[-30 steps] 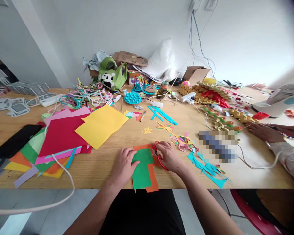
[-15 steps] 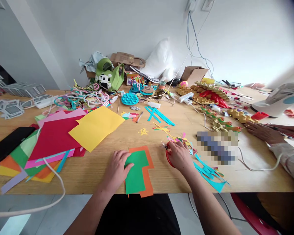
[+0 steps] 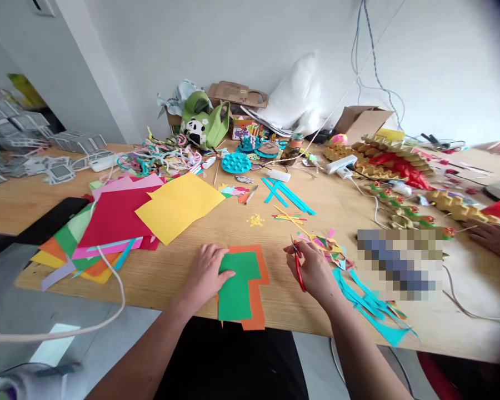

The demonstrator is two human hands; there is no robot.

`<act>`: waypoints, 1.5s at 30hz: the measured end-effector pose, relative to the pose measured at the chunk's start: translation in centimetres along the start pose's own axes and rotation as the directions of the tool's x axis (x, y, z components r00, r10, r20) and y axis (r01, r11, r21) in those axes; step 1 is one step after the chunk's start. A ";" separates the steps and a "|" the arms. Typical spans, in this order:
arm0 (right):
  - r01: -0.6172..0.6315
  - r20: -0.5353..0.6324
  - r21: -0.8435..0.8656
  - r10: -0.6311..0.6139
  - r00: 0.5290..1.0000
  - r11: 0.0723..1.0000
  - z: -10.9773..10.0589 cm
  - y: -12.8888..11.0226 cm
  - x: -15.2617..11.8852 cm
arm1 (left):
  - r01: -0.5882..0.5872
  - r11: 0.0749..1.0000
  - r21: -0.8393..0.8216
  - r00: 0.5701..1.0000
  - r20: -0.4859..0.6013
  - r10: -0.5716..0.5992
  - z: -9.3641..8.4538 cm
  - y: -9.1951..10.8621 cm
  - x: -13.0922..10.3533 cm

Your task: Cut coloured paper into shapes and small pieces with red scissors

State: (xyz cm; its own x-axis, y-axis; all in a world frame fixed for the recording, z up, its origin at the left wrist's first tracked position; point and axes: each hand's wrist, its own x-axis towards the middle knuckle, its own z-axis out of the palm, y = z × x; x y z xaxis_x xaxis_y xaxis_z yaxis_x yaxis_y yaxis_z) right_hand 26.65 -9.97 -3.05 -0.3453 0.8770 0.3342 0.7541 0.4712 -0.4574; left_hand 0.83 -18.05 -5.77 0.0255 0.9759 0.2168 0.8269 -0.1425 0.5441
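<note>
My left hand lies flat at the left edge of a green paper sheet, its thumb stretched onto the sheet. Beneath the green sheet, an orange paper sheet shows along the top and right, and both have stepped, cut edges. To the right, my right hand is closed around red-handled scissors, held above the table with the tips toward the back. Beside this hand are colored paper scraps and blue paper strips.
A stack of colored paper with a yellow sheet on top lies left, crossed by a white cable. Yellow bits and blue strips lie farther back. A green panda bag stands behind. Another person's hand is at right.
The view has turned left, so the table's things sit farther right in the picture. In my right hand the scissors have swung from pointing left to pointing away from me. My left hand stays on the paper.
</note>
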 end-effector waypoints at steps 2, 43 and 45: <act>-0.006 -0.006 0.036 0.006 1.000 0.999 0.4 -0.7 -0.4 | 0.012 1.000 0.025 0.999 0.047 -0.013 -0.3 -0.1 0.6; -0.130 0.096 0.461 0.096 0.991 0.878 0.3 -2.9 1.8 | 0.100 0.995 -0.008 0.935 0.344 -0.091 -2.6 1.6 3.2; -0.123 0.098 0.468 0.087 0.991 0.875 0.4 -3.0 1.8 | 0.102 0.995 -0.002 0.932 0.350 -0.095 -2.5 1.6 3.2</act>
State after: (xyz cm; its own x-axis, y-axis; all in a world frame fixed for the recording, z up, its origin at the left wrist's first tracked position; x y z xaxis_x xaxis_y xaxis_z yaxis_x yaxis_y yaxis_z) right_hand 23.58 -9.75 -1.43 -0.3315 0.9196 0.2106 0.4409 0.3484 -0.8272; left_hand 0.84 -15.52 -2.16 0.1415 0.9809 -0.1336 0.8241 -0.0420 0.5648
